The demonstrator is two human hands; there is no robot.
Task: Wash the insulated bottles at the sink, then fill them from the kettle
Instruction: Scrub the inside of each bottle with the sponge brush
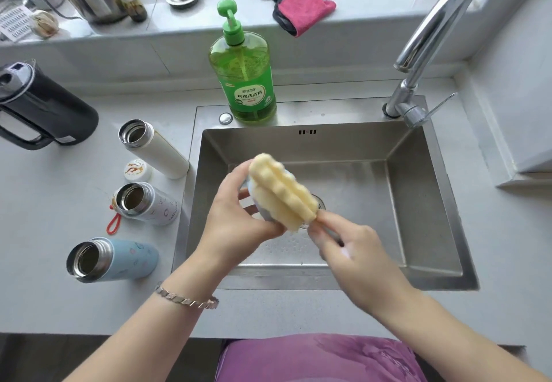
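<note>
Three insulated bottles sit uncapped on the counter [44,202] left of the sink [418,202], none of them in hand. We have the tall white bottle [158,151] at the back. The white patterned bottle [155,203] is in the middle, with a red loop [113,224] trailing beside it. The light blue bottle [125,257] is nearest us. All three show their steel mouths. A round lid [136,169] with an orange design lies between the two white ones.

Over the basin, the action! The left hand [239,220], a bracelet [185,299] on its wrist, curls round a pale bluish piece [261,214]. Most of that piece is hidden and we cannot tell what it is. Pressed against it is a yellow sponge brush [280,190], ribbed and angled up to the left. The right hand [352,250] is blurred, but we can make out its fingers pinching the brush at its lower end.

Further out, the black kettle [44,106] stands at the far left of the counter, well apart from the bottles. A green pump bottle of dish soap [248,79] stands on the sink's back rim, and the chrome faucet [433,32] arches up at the right corner. On the sill behind we spot a pink cloth [301,8].
</note>
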